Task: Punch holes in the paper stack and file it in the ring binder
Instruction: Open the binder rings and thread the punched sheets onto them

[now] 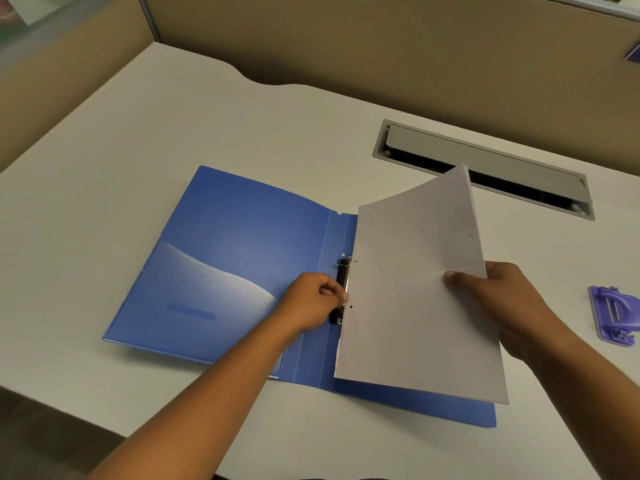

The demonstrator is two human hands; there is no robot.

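A blue ring binder point(235, 258) lies open on the desk, with its black and metal ring mechanism point(343, 289) at the spine. A white paper stack point(412, 299) with two punched holes near its left edge rests over the binder's right half, its right side lifted. My right hand point(491, 299) grips the stack's right edge, thumb on top. My left hand point(315, 301) is closed with its fingertips on the ring mechanism, at the paper's left edge. A purple hole punch point(614, 315) sits on the desk at the far right.
The white desk point(173, 140) has a grey cable tray slot point(485, 168) behind the paper. Tan partition walls point(346, 39) stand along the back and left. The desk's front edge runs across the lower left.
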